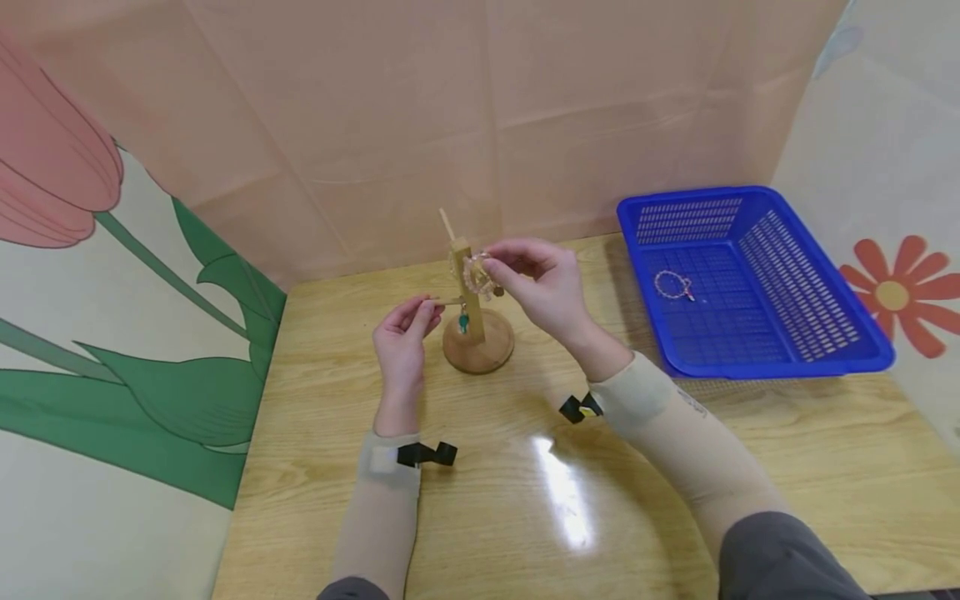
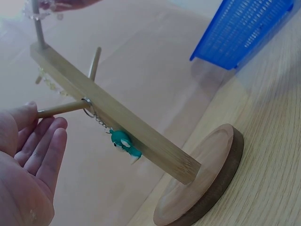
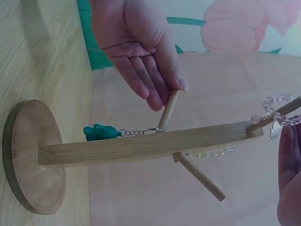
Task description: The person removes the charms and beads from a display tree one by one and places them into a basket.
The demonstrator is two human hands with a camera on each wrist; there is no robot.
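Observation:
A wooden stand (image 1: 469,292) with several pegs rises from a round base (image 1: 478,354). My left hand (image 1: 401,337) pinches the end of one side peg (image 2: 63,109) between thumb and fingers. From that peg a keychain with a teal figure (image 2: 126,143) hangs by its ring. At the top, a pink, clear-beaded bracelet (image 3: 270,103) with a small charm loops around the upper peg (image 3: 282,113). My right hand (image 1: 547,283) holds this bracelet by its right side. A yellowish beaded bracelet (image 2: 51,84) hangs on the stand's far side, partly hidden.
To the right stands a blue plastic basket (image 1: 780,368), with another beaded bracelet (image 1: 674,285) lying inside. A light wooden table (image 1: 495,517) carries everything. Behind is a pinkish cloth backdrop (image 1: 390,108); flower-printed panels flank both sides.

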